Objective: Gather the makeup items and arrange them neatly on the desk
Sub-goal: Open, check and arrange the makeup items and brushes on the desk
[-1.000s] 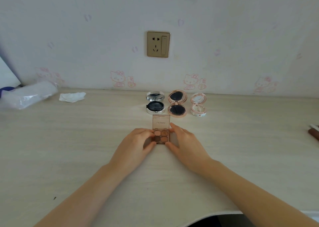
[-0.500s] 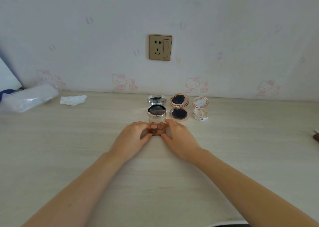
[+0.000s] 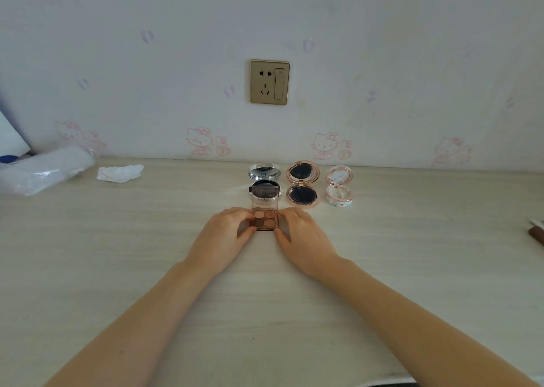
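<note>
A small open eyeshadow palette (image 3: 265, 219) with brown pans and a clear tinted lid sits on the desk. My left hand (image 3: 226, 236) grips its left side and my right hand (image 3: 303, 239) its right side. Right behind it stands an open silver compact (image 3: 264, 177), partly hidden by the raised lid. To the right stand an open rose-gold compact (image 3: 302, 185) and a small open white patterned compact (image 3: 339, 186), all in one row near the wall.
The pale wooden desk (image 3: 117, 254) meets a wall with a gold socket (image 3: 270, 82). A crumpled tissue (image 3: 119, 172) and a clear plastic-wrapped roll (image 3: 44, 170) lie at the far left. A dark brown item (image 3: 536, 233) pokes in at the right edge.
Both hands have slid the palette away from me, up to just in front of the silver compact. Its lid now overlaps that compact.
</note>
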The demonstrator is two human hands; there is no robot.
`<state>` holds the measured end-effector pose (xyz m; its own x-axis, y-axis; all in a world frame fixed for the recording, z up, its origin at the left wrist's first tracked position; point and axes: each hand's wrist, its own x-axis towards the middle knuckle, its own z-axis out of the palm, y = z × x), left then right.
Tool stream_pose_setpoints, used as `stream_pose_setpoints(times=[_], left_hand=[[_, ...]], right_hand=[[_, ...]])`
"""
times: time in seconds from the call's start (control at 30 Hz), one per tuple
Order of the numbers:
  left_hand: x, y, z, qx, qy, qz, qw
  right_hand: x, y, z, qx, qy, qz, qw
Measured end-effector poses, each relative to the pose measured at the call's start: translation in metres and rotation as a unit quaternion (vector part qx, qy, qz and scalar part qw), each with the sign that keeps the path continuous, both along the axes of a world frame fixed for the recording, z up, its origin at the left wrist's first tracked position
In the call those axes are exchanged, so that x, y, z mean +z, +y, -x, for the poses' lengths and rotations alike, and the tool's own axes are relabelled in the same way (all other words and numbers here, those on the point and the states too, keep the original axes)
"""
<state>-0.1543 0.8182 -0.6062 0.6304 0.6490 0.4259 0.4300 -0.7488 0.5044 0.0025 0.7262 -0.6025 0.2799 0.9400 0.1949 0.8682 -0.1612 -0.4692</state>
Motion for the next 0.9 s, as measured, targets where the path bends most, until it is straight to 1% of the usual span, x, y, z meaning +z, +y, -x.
stream_pose_setpoints(times=[0.33, 0.47, 0.67, 0.8, 0.9], left_hand=[[0.005, -0.004, 0.003, 0.01, 0.006, 0.009, 1.0], [0.01, -0.012, -0.001, 0.012, 0.014, -0.018, 1.0], [0.02, -0.043, -0.026, -0.022, 0.023, -0.053, 0.998], [0.019, -0.068, -0.055, -0.063, 0.057, -0.086, 0.993], [0.017, -0.09, -0.08, -0.103, 0.07, -0.084, 0.989]], right_hand=[[0.008, -0.008, 0.0, 0.009, -0.012, 0.012, 1.0], [0.015, -0.023, -0.007, 0.012, -0.048, 0.026, 0.998], [0.022, -0.067, -0.032, 0.001, -0.141, 0.036, 0.989], [0.025, -0.108, -0.054, -0.023, -0.176, 0.04, 0.983], [0.026, -0.141, -0.072, -0.05, -0.182, 0.04, 0.981]])
